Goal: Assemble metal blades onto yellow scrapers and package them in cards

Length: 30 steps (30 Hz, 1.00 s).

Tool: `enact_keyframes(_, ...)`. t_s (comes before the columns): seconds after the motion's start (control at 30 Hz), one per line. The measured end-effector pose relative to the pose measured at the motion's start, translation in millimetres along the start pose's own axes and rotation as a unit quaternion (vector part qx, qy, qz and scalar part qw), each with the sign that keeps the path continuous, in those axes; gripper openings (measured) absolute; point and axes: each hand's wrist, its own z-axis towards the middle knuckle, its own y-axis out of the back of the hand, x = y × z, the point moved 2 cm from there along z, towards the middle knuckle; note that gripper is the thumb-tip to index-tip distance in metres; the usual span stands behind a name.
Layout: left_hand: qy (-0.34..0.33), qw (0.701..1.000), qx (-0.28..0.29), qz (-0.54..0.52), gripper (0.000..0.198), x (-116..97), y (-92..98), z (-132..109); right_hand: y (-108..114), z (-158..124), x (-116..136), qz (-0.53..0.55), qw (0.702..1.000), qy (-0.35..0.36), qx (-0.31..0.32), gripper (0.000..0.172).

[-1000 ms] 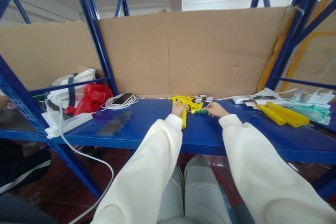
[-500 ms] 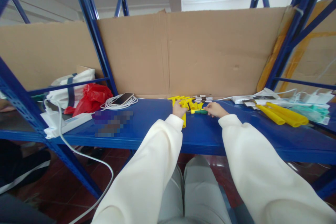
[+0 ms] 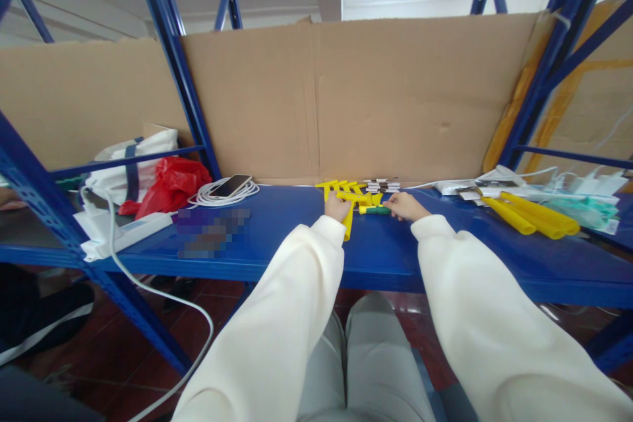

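Observation:
My left hand [image 3: 337, 207] is closed around a yellow T-shaped plastic tool [image 3: 347, 227]. Its handle points down toward the shelf's front edge, and its crosspiece reaches right past my fingers. To the right, my right hand [image 3: 406, 206] has its fingers pinched at the right end of a green-and-yellow handle that looks like a screwdriver's [image 3: 378, 210]. The fingertips partly hide that end. Behind both hands lie several more yellow T-shaped pieces [image 3: 341, 184], overlapping one another. A stack of small white-and-dark pieces [image 3: 383, 185] sits against the cardboard.
A tall cardboard sheet [image 3: 395, 92] backs the blue shelf [image 3: 277, 231]. On the left are a coiled white cable [image 3: 250, 192], a phone [image 3: 231, 185], a red bag [image 3: 180, 181] and a white power strip [image 3: 131, 231]. Yellow tubes [image 3: 537, 216] lie on the right.
The crosspiece of the yellow tool in my left hand has turned slightly and shows more to the right of my fingers. My right hand stays almost in place.

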Motion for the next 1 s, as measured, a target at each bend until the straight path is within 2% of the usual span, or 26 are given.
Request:
enact_keyframes(0.13,-0.054,0.997,-0.051,0.010,0.021,-10,8.9,-5,1,0,0,0.017,1.000,0.007,-0.015,0.017)
enact_keyframes(0.2,-0.082,0.994,-0.065,0.005,0.019,-13,11.1,-6,2,0,1,0.027,0.999,0.017,-0.034,0.016)
enact_keyframes(0.33,-0.100,0.993,-0.062,-0.024,0.022,-15,12.4,-8,3,0,4,0.050,0.995,0.050,-0.064,0.017)
enact_keyframes(0.57,-0.123,0.991,-0.047,-0.003,0.024,-21,12.0,-14,2,-4,12,0.068,0.989,0.120,-0.053,0.019)
enact_keyframes(0.7,-0.175,0.984,0.013,0.041,0.024,-22,3.7,-16,-1,-6,16,0.060,0.987,0.143,-0.049,0.018)
enact_keyframes(0.83,-0.229,0.958,0.124,0.121,0.024,-18,-6.1,-22,-5,-9,22,0.096,0.982,0.160,-0.010,0.018)
enact_keyframes(0.9,-0.240,0.938,0.176,0.176,0.022,-17,-8.1,-26,-7,-8,24,0.136,0.979,0.152,0.015,0.017)
enact_keyframes(1.0,-0.247,0.919,0.208,0.226,0.022,-18,-7.6,-29,-8,-5,24,0.205,0.971,0.114,0.042,0.013)
